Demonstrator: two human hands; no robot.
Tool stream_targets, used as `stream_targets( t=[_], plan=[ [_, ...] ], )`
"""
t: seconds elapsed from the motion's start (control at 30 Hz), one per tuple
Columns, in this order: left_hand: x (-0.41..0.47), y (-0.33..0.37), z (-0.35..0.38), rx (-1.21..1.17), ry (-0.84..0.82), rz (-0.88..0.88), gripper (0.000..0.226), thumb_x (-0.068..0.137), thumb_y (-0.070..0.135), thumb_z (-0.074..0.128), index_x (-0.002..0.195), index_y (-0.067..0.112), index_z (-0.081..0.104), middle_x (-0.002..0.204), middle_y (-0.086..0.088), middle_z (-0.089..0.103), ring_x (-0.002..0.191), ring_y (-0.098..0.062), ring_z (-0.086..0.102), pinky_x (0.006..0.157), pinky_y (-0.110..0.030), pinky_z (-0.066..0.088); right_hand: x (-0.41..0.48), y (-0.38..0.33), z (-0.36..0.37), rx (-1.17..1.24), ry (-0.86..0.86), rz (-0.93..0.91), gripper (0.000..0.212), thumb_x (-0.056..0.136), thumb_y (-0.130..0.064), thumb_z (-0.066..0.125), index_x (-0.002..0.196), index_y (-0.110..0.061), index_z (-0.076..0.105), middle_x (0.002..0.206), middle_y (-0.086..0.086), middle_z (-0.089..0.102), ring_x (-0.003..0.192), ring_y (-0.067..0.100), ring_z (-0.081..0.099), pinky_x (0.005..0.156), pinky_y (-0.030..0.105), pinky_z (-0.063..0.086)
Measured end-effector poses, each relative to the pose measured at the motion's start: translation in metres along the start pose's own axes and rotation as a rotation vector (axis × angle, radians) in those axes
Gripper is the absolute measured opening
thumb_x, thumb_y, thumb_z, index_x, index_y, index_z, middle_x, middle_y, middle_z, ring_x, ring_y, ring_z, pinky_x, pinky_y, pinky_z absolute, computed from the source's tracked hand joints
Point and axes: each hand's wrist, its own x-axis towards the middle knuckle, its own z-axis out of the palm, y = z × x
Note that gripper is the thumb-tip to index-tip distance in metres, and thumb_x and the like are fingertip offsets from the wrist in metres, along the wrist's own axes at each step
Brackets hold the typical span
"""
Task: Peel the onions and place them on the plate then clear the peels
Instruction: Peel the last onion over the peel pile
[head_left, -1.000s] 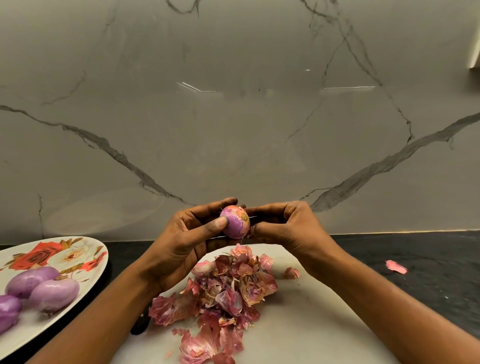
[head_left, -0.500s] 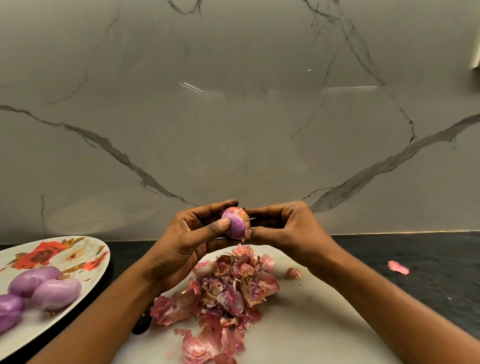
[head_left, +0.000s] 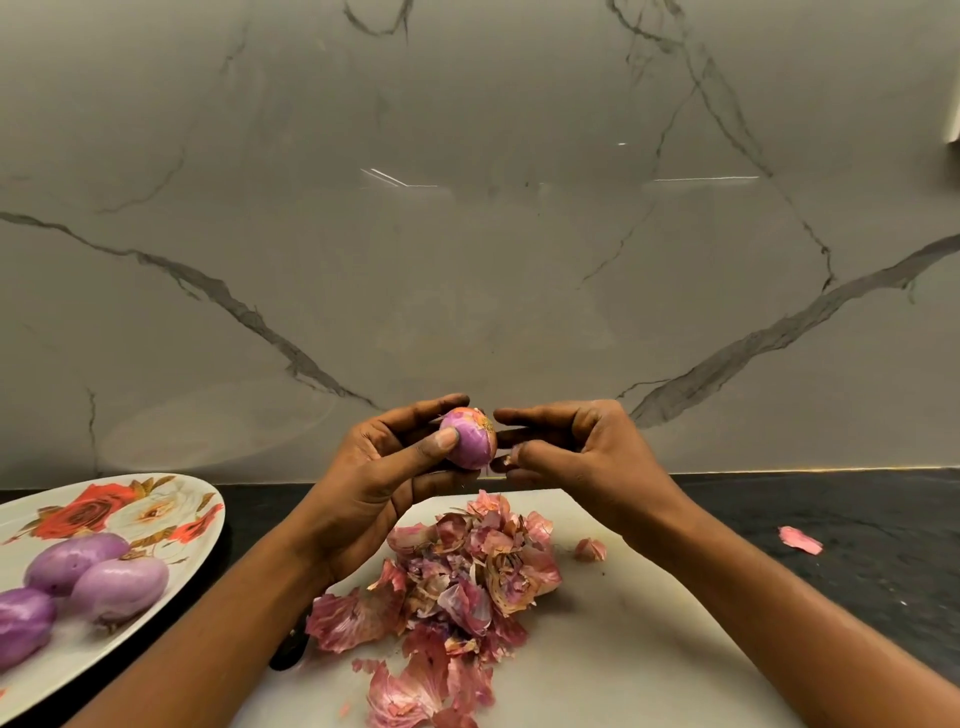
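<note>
My left hand (head_left: 384, 478) holds a small purple onion (head_left: 470, 441) above the white cutting board (head_left: 649, 649); a patch of dry orange-pink skin clings to its top. My right hand (head_left: 582, 457) is just right of the onion, a little apart from it, thumb and fingertip pinched on a small scrap of peel (head_left: 508, 460). A heap of pink peels (head_left: 457, 587) lies on the board below both hands. At the left, a flower-patterned plate (head_left: 156, 509) carries three peeled onions (head_left: 119, 587).
A stray peel (head_left: 800, 540) lies on the black counter at the right, and another small one (head_left: 589, 549) sits on the board. A dark object (head_left: 288, 649) shows from under my left forearm. A marble wall stands close behind.
My right hand has pulled a short way right, off the onion, taking a scrap of skin with it. The left hand has turned the onion slightly.
</note>
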Motion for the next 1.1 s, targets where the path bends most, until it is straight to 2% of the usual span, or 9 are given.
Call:
stream_targets(
  t=[0.1, 0.17, 0.43, 0.57, 0.67, 0.8, 0.9, 1.0, 1.1],
  plan=[
    [0.0016, -0.0006, -0.0007, -0.002, 0.043, 0.023, 0.049, 0.085, 0.007, 0.070, 0.134, 0.007, 0.066, 0.128, -0.014, 0.073, 0.116, -0.038, 0.072, 0.084, -0.036, 0.066, -0.0010, 0.0022, -0.0007, -0.088, 0.022, -0.074, 0.033, 0.087, -0.013, 0.085, 0.119, -0.013, 0.078, 0.107, 0.001, 0.081, 0.099, 0.016, 0.079, 0.087, 0.035, 0.065],
    [0.0015, -0.0010, -0.0006, 0.014, 0.049, 0.036, 0.050, 0.084, 0.007, 0.071, 0.133, 0.006, 0.065, 0.127, -0.014, 0.074, 0.115, -0.038, 0.073, 0.082, -0.034, 0.066, -0.0024, 0.0026, 0.0018, -0.141, 0.011, -0.096, 0.029, 0.084, -0.018, 0.087, 0.112, -0.013, 0.080, 0.100, 0.000, 0.082, 0.093, 0.015, 0.080, 0.084, 0.035, 0.066],
    [0.0009, -0.0017, -0.0008, 0.075, 0.050, 0.039, 0.062, 0.070, 0.016, 0.082, 0.130, 0.009, 0.068, 0.125, -0.012, 0.075, 0.115, -0.035, 0.073, 0.086, -0.037, 0.065, -0.0020, 0.0037, 0.0032, -0.222, 0.050, -0.105, 0.013, 0.089, -0.014, 0.082, 0.102, -0.018, 0.082, 0.089, -0.002, 0.081, 0.084, 0.015, 0.079, 0.079, 0.034, 0.067],
    [0.0017, -0.0035, -0.0016, 0.109, 0.052, 0.037, 0.055, 0.076, 0.011, 0.079, 0.130, 0.010, 0.069, 0.128, -0.012, 0.073, 0.116, -0.035, 0.073, 0.089, -0.042, 0.065, -0.0018, 0.0050, 0.0036, -0.280, 0.073, -0.105, 0.009, 0.090, -0.017, 0.081, 0.099, -0.019, 0.082, 0.087, -0.004, 0.080, 0.082, 0.012, 0.078, 0.079, 0.033, 0.067],
    [0.0018, -0.0039, -0.0021, 0.100, 0.031, 0.034, 0.055, 0.077, 0.011, 0.078, 0.131, 0.008, 0.068, 0.129, -0.013, 0.073, 0.117, -0.036, 0.073, 0.089, -0.040, 0.065, -0.0016, 0.0041, 0.0036, -0.284, 0.087, -0.110, 0.005, 0.090, -0.019, 0.081, 0.094, -0.020, 0.081, 0.083, -0.004, 0.079, 0.080, 0.012, 0.077, 0.077, 0.034, 0.067],
    [0.0013, -0.0047, -0.0025, 0.087, 0.002, 0.030, 0.050, 0.084, 0.008, 0.072, 0.134, 0.006, 0.066, 0.129, -0.015, 0.073, 0.117, -0.038, 0.072, 0.090, -0.040, 0.065, -0.0004, 0.0050, 0.0031, -0.291, 0.108, -0.097, 0.002, 0.093, -0.016, 0.080, 0.095, -0.016, 0.080, 0.082, -0.002, 0.078, 0.078, 0.011, 0.077, 0.075, 0.030, 0.066],
    [0.0014, -0.0042, -0.0027, 0.069, -0.008, 0.019, 0.048, 0.087, 0.009, 0.069, 0.135, 0.005, 0.066, 0.131, -0.016, 0.072, 0.118, -0.039, 0.071, 0.092, -0.043, 0.064, 0.0018, 0.0050, -0.0008, -0.251, 0.144, -0.079, 0.003, 0.094, -0.012, 0.077, 0.096, -0.012, 0.079, 0.086, 0.001, 0.080, 0.080, 0.011, 0.079, 0.080, 0.031, 0.066],
    [0.0018, -0.0043, -0.0034, 0.046, -0.012, 0.012, 0.047, 0.090, 0.008, 0.067, 0.136, 0.005, 0.065, 0.134, -0.017, 0.070, 0.120, -0.040, 0.070, 0.093, -0.045, 0.063, 0.0003, 0.0031, -0.0014, -0.229, 0.117, -0.063, 0.006, 0.091, -0.009, 0.080, 0.096, -0.011, 0.080, 0.086, 0.002, 0.080, 0.080, 0.014, 0.079, 0.079, 0.031, 0.066],
    [0.0016, -0.0037, -0.0034, 0.068, -0.015, 0.023, 0.049, 0.088, 0.008, 0.069, 0.136, 0.007, 0.065, 0.132, -0.015, 0.071, 0.120, -0.038, 0.070, 0.095, -0.043, 0.062, -0.0010, 0.0023, -0.0009, -0.133, 0.082, -0.024, 0.016, 0.090, 0.004, 0.076, 0.098, -0.009, 0.080, 0.090, 0.005, 0.081, 0.082, 0.018, 0.080, 0.078, 0.029, 0.065]
  ],
)
